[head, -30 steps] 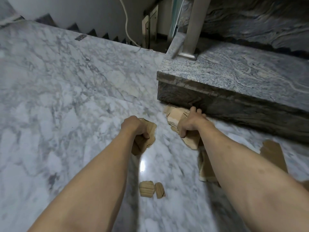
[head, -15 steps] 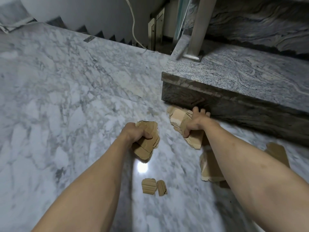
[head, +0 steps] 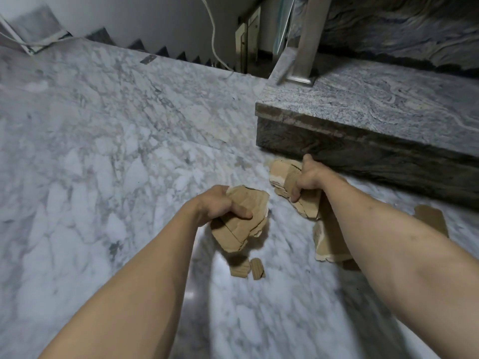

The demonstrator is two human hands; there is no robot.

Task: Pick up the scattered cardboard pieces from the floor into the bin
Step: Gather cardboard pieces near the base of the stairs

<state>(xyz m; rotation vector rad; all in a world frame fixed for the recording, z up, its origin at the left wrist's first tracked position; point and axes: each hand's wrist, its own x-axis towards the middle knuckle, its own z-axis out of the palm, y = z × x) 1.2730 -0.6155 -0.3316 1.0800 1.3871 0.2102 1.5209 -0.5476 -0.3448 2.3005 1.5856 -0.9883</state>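
Head view shows me a white, grey-veined marble floor point(head: 108, 156) filling most of the frame, glossy enough to carry a bright reflection near the bottom centre. At far right a dark granite step point(head: 375, 125) rises from it, with a metal railing post point(head: 309, 40) standing on its far left corner. Beyond the floor I see a plain white wall point(head: 142, 16) with a white cable point(head: 213, 29) hanging down it, and a zigzag dark edge along its foot.

My left hand point(head: 216, 203) grips a bundle of torn cardboard pieces point(head: 243, 218), thumb clamped over the top, held above the floor at centre. My right hand point(head: 308, 177) is closed around a second cardboard stack point(head: 285, 177) right beside the base of the step. A larger cardboard sheet point(head: 329, 242) lies on the floor partly under my right forearm, and another brown piece point(head: 430, 220) lies further right. Two small corrugated scraps point(head: 247, 268) sit side by side on the floor just nearer than the left bundle.

I can read no labels or writing anywhere.
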